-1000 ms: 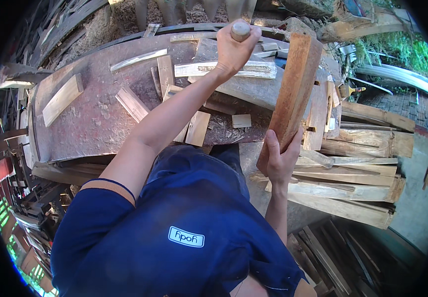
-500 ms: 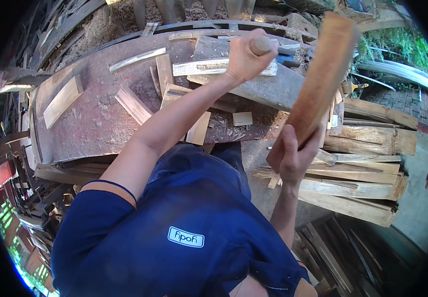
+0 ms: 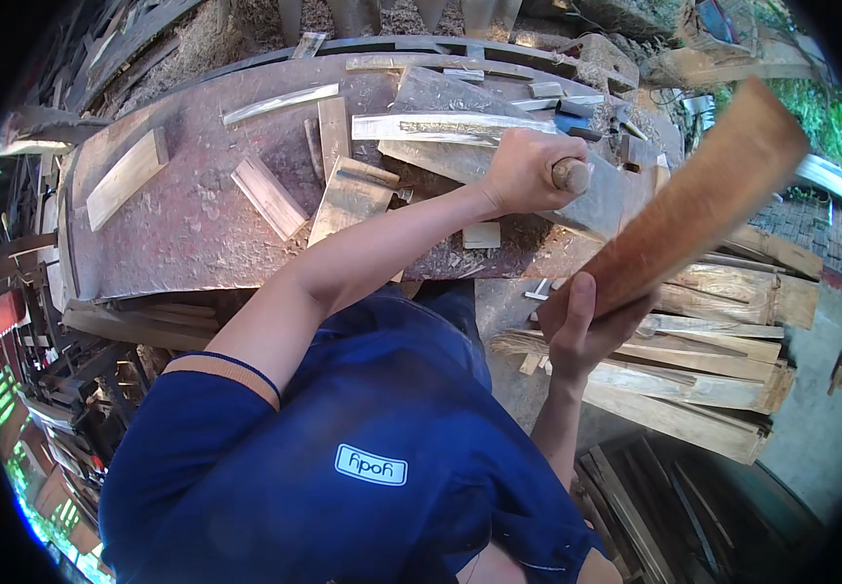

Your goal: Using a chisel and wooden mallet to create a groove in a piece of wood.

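Holding a tilted brown timber (image 3: pixel 698 200) by its near end at the right of the desk (image 3: pixel 187 219), the right grip (image 3: pixel 591 336) is curling firmly around it, while the left grip (image 3: pixel 533 173) is clenching a round-ended handle (image 3: pixel 571 175) above scattered pale wood pieces (image 3: pixel 392 127)

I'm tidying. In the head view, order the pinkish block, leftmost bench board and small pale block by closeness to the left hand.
1. Small pale block: below-left of the left hand.
2. Pinkish block: farther left.
3. Leftmost bench board: farthest left.
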Available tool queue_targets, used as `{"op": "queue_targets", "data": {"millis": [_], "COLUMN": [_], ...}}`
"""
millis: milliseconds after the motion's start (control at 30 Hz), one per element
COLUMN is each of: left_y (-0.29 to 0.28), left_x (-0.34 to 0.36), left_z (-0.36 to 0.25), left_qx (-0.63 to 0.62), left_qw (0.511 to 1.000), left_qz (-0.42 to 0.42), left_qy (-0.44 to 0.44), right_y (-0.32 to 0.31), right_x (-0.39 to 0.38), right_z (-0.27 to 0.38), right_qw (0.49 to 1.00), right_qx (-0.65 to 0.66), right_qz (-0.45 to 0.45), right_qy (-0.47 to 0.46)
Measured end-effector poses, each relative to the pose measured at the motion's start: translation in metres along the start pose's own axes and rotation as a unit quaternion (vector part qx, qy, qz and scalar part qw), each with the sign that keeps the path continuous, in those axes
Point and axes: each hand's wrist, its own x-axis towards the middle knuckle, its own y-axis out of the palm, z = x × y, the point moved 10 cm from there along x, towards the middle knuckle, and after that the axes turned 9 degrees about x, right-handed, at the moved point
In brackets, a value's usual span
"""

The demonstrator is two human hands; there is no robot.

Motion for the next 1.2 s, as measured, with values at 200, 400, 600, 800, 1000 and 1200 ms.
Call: {"op": "queue_targets", "data": {"millis": [200,400,600,800,1000,1200], "left_y": [-0.022,-0.09,-0.109,-0.069,-0.051,-0.028], "left_x": [-0.007,0.01,0.005,0.023,0.026,0.016], "left_z": [0.001,0.106,0.11,0.076,0.062,0.021], "left_qx": [-0.077,-0.306,-0.339,-0.271,-0.177,-0.078], "left_qw": [0.997,0.896,0.854,0.92,0.959,0.986], "left_qz": [-0.011,-0.22,-0.307,-0.208,-0.149,-0.121], "left_qy": [0.015,-0.235,-0.248,-0.192,-0.164,-0.081], "right_y": [0.025,0.013,0.006,0.0,-0.001,-0.009], "right_x": [0.002,-0.004,-0.003,-0.006,-0.01,-0.001], "right_z": [-0.021,-0.036,-0.03,-0.032,-0.034,-0.007], "right_qw": [0.97,0.985,0.99,0.992,0.99,0.997], "right_qx": [-0.198,-0.113,-0.092,-0.069,-0.062,-0.049], "right_qz": [0.141,0.104,0.089,0.079,0.076,0.028], "right_qy": [0.021,0.073,0.053,0.069,0.097,0.043]}}
